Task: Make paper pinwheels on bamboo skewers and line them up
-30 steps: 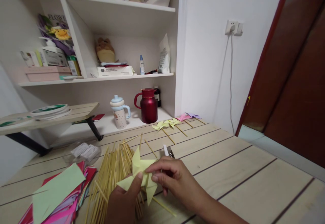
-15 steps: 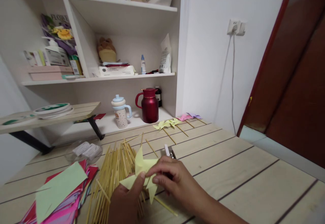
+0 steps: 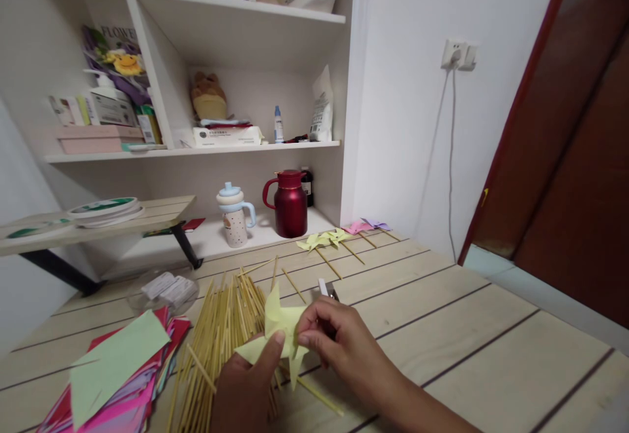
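**Two hands pinch a yellow paper pinwheel at the worktop's near edge**

The fingers [image 3: 307, 336] of the right hand [image 3: 339, 344] are together, clamped on the centre of a yellow pinwheel [image 3: 278, 328], thumb and forefinger meeting at its hub. The left hand [image 3: 246, 387] grips the same paper from the 7 o'clock side, its thumb pressed flat on a lower blade. A thin stick [image 3: 314, 394] runs from under the pinwheel toward 5 o'clock (whether it is fixed to the paper cannot be told). Judged from the grip, the folds will stay true if the pinch keeps to the hub and the blades are left uncrushed. Both wrists come in low from the bottom edge, the right forearm angled from 4 o'clock. At 9 o'clock lies a bundle of bamboo sticks [image 3: 221, 335], beyond it a stack of coloured paper [image 3: 118, 367]. Finished pinwheels [image 3: 324, 240] rest at 12 o'clock on the worktop [image 3: 466, 348].
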Available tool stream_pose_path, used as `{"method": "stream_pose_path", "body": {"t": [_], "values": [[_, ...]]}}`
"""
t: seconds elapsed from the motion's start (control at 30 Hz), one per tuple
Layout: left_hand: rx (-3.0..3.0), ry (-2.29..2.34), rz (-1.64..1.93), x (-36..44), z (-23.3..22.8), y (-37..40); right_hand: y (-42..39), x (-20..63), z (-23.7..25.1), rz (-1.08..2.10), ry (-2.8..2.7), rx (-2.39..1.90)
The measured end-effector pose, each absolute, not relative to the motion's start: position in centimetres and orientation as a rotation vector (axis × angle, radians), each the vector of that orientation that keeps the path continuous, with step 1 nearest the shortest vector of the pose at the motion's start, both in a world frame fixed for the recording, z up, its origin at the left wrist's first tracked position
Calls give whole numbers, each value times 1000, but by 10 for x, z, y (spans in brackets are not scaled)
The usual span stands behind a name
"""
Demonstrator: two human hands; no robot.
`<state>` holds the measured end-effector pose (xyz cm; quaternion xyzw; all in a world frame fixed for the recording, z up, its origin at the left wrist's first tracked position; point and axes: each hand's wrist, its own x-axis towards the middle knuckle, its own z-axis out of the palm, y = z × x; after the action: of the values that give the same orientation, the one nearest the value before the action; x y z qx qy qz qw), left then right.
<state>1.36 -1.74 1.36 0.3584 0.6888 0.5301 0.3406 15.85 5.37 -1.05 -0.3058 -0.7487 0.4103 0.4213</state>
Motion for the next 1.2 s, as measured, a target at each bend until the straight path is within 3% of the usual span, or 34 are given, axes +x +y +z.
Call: {"method": "stream_pose_path", "body": {"t": [0.53,0.83,1.2], "values": [[1563,2037,1324,-19,-25,-14,59,157,-23,1372,-1881,-591],[1771,2109,1145,-21,-26,-13,60,161,-18,1212,-1864,-622],[1656,2050,1248,-23,-25,-14,64,163,-17,1200,-1899,-615]]}}
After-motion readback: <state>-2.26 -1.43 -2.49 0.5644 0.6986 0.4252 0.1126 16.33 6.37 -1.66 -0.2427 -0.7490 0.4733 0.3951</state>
